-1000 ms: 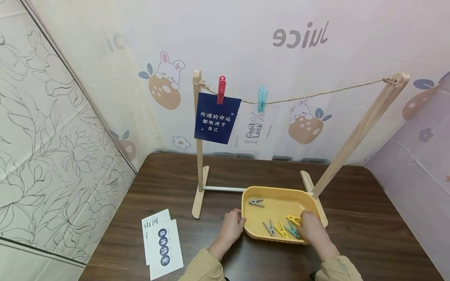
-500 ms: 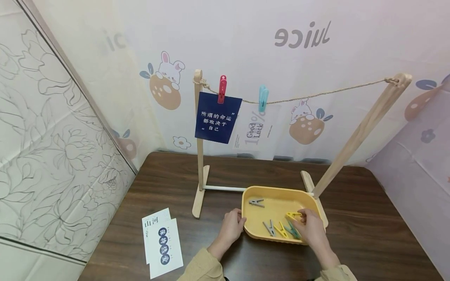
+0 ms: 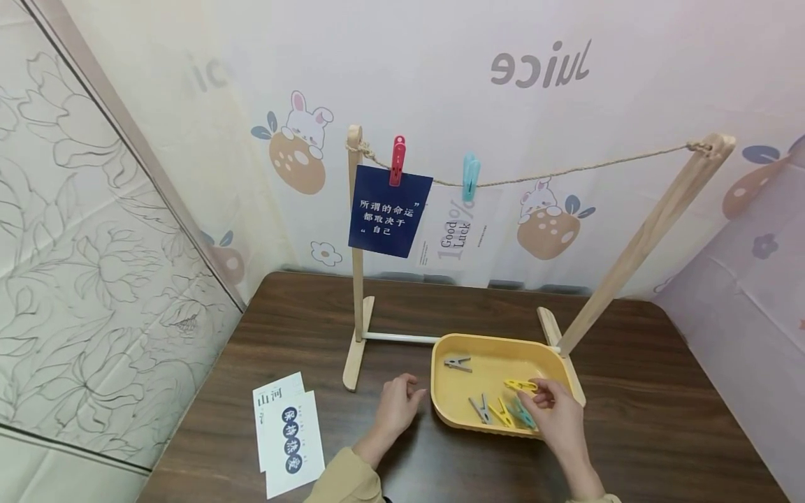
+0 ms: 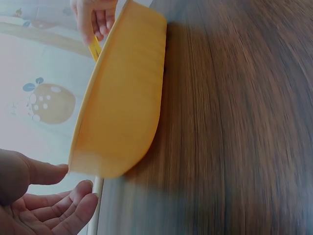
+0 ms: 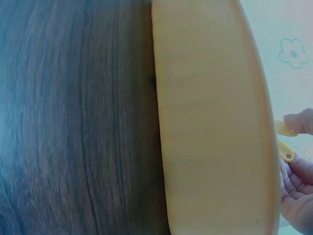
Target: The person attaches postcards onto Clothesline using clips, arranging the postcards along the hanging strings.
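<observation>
My right hand (image 3: 558,413) pinches a yellow clothespin (image 3: 517,385) between thumb and fingers, over the right part of the yellow plastic basket (image 3: 443,337). In the right wrist view the clothespin's two handle ends (image 5: 287,155) show beyond the basket's rim. My left hand (image 3: 396,411) is beside the basket's left end, fingers loosely bent and holding nothing; in the left wrist view its thumb tip is right at the rim. In the basket lie another yellow clothespin (image 3: 502,413), a teal one (image 3: 523,413) and two grey ones, one in front (image 3: 481,410) and one farther back (image 3: 458,363).
A wooden stand (image 3: 357,279) carries a twine line (image 3: 566,171). From it hang a navy card (image 3: 388,220) under a red clothespin (image 3: 397,159) and a white "Good Luck" card (image 3: 434,244) under a light-blue clothespin (image 3: 470,178). Two overlapping white cards (image 3: 308,457) lie on the table's left.
My right hand has brought the yellow clothespin up and a little left, away from the basket's right side. My left hand has let go of the basket's left rim and shifted left.
</observation>
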Demonstrator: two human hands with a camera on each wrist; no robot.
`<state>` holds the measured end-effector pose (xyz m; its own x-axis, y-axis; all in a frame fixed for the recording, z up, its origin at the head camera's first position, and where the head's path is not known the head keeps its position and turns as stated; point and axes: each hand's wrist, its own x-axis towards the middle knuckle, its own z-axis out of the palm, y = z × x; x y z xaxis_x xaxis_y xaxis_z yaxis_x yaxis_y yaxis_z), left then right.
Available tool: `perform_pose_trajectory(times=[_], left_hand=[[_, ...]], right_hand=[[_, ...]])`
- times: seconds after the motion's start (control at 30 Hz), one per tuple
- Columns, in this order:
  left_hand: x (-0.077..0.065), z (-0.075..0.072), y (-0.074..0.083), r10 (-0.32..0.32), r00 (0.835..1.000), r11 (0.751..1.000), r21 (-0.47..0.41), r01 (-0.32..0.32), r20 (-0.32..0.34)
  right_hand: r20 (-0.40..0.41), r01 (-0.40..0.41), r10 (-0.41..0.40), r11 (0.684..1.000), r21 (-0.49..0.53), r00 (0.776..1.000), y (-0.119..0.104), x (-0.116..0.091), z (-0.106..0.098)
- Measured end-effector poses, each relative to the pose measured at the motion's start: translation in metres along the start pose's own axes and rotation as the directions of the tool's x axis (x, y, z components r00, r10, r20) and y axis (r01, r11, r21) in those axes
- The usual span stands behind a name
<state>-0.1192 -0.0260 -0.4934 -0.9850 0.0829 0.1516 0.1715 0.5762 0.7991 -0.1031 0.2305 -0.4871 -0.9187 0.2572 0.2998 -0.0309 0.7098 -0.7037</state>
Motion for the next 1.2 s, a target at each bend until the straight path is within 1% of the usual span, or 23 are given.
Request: perform_pose_trajectory(times=[0.07,0.27,0.3,0.37,0.4,0.43,0.5,0.6,0.63,0.67,0.8,0.87,0.93,1.03,1.13,1.2], left_hand=[[-0.001,-0.006,-0.004,0.002,1.000,1.000,0.024,-0.002,-0.014],[-0.007,-0.026,-0.018,-0.032,0.999,0.998,0.054,0.032,-0.010],[-0.008,-0.030,-0.020,-0.031,0.999,0.998,0.059,0.031,-0.012],[-0.010,-0.038,-0.025,-0.033,0.999,0.996,0.085,0.035,-0.022],[-0.011,-0.041,-0.027,-0.034,0.999,0.994,0.102,0.037,-0.030],[-0.012,-0.044,-0.030,-0.039,0.998,0.992,0.121,0.043,-0.041],[-0.013,-0.050,-0.034,-0.066,0.996,0.984,0.160,0.076,-0.065],[-0.016,-0.057,-0.039,-0.107,0.989,0.970,0.206,0.127,-0.107],[-0.017,-0.060,-0.040,-0.114,0.986,0.966,0.218,0.139,-0.121],[-0.018,-0.062,-0.041,-0.116,0.984,0.963,0.229,0.145,-0.135],[-0.024,-0.071,-0.047,-0.092,0.981,0.949,0.282,0.138,-0.173],[-0.027,-0.075,-0.051,-0.092,0.979,0.938,0.316,0.146,-0.180],[-0.030,-0.080,-0.055,-0.113,0.977,0.921,0.349,0.171,-0.180],[-0.035,-0.087,-0.062,-0.182,0.970,0.893,0.385,0.232,-0.161],[-0.039,-0.095,-0.068,-0.268,0.953,0.863,0.405,0.303,-0.141],[-0.042,-0.100,-0.073,-0.312,0.940,0.842,0.419,0.340,-0.137]], right_hand=[[-0.007,-0.024,0.024,0.999,0.021,1.000,-0.002,-0.002,0.000],[-0.015,-0.073,0.075,0.995,0.067,0.997,-0.002,-0.005,0.001],[-0.026,-0.058,0.060,0.996,0.074,0.998,0.003,-0.005,0.004],[-0.061,-0.011,0.016,0.997,0.078,0.998,0.025,-0.004,0.015],[-0.058,-0.017,0.022,0.997,0.080,0.998,0.030,-0.003,0.017],[-0.062,0.004,0.002,0.995,0.098,0.998,0.045,-0.002,0.023],[-0.063,-0.006,0.012,0.995,0.096,0.998,0.039,-0.003,0.020],[-0.030,-0.065,0.068,0.993,0.102,0.997,0.013,-0.004,0.007],[-0.044,-0.043,0.048,0.993,0.110,0.998,0.013,-0.005,0.007],[-0.054,-0.037,0.043,0.994,0.099,0.998,0.006,-0.005,0.004],[-0.113,0.049,-0.037,0.993,0.108,0.993,0.063,-0.001,0.030],[-0.118,0.043,-0.032,0.995,0.094,0.993,0.085,0.001,0.040],[-0.118,0.018,-0.009,0.997,0.080,0.993,0.094,0.002,0.044],[-0.119,0.005,0.003,0.998,0.067,0.993,0.100,0.002,0.046],[-0.126,0.010,-0.003,0.998,0.056,0.992,0.099,0.000,0.044],[-0.130,0.013,-0.007,0.999,0.047,0.992,0.099,-0.001,0.044]])
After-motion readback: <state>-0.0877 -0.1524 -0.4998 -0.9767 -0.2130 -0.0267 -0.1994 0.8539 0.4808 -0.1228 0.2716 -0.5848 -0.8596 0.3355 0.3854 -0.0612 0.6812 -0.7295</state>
